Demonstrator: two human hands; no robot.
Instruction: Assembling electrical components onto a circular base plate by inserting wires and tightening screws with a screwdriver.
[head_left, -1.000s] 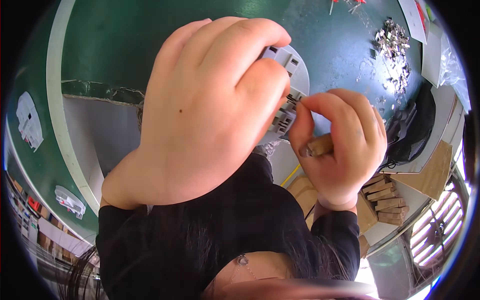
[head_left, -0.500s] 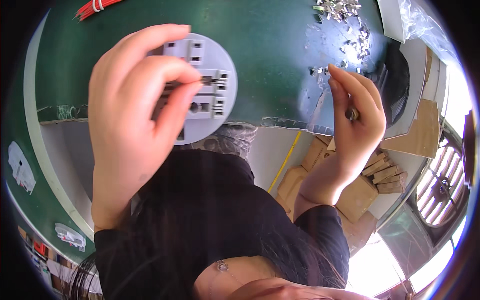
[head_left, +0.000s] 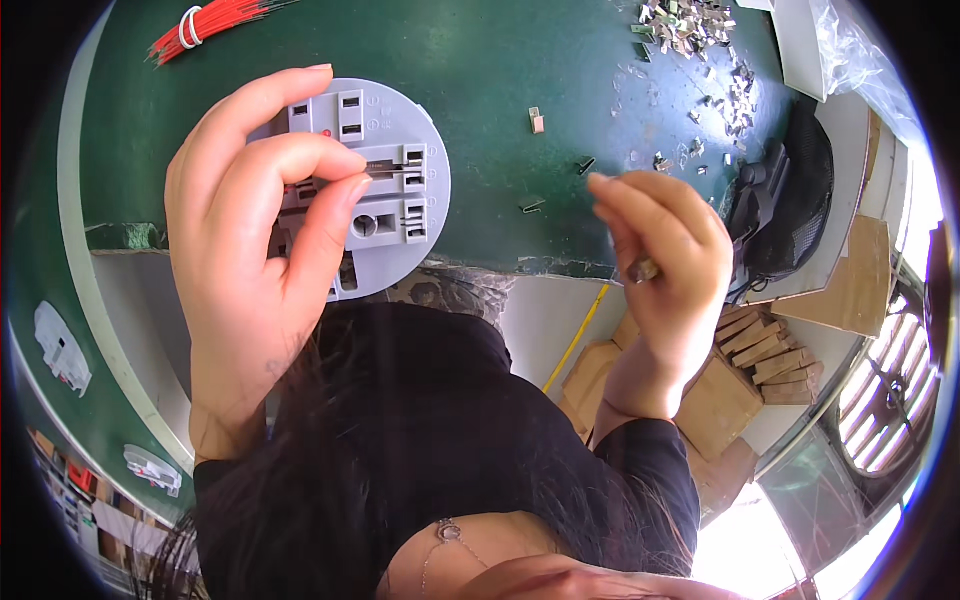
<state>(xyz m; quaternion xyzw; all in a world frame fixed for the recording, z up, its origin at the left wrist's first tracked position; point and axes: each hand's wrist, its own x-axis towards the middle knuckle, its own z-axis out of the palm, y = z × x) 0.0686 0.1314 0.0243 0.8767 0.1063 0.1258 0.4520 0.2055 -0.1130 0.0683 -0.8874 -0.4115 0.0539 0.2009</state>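
My left hand (head_left: 255, 195) reaches over a round grey plastic base (head_left: 425, 120) with raised slotted blocks, its thumb and forefinger pinched at a middle slot. A small thin piece (head_left: 388, 170) runs from those fingertips along the slot; its kind is unclear. The hand covers the base's left part. My right hand (head_left: 670, 245) is off to the right above the table, fingers curled in. The rounded end of a rod-like tool (head_left: 643, 269) shows in its palm; the rest is hidden. Beside its fingertips lie small metal clips, one dark (head_left: 587, 165) and another (head_left: 532, 206).
Heaped metal clips (head_left: 690, 25) lie at the far right of the green table (head_left: 490, 60). A copper-coloured clip (head_left: 537, 120) lies mid-table. Red wires (head_left: 205, 28) are bundled far left. A black mesh item (head_left: 800, 190) and cardboard boxes (head_left: 715, 400) are at right.
My right hand has moved left, toward the base, uncovering loose clips. My left hand and the base have shifted slightly left, with the pinch still at the slot.
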